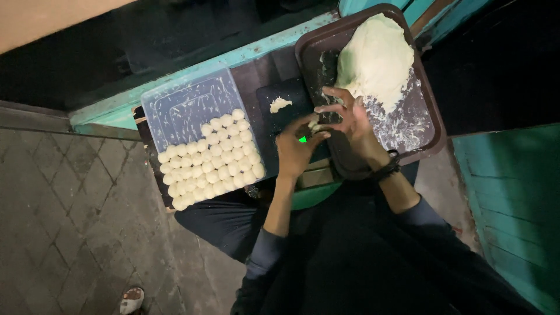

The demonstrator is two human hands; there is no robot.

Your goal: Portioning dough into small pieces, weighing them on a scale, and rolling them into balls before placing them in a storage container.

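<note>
Your left hand (294,153) and right hand (350,119) meet over the near edge of the brown tray (430,125), fingers curled narrow around a small dough piece (315,126) pinched between them, with the big dough mass (376,58) just beyond. Roll with light, even pressure so it matches the dough balls (213,160) packed in rows in the clear container (175,111). Leave the scrap (280,104) on the dark board (286,108) alone, and keep your palms floured.

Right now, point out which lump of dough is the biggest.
The large dough mass on the brown tray: far bigger than the scrap on the dark board or the boxed dough balls.
</note>
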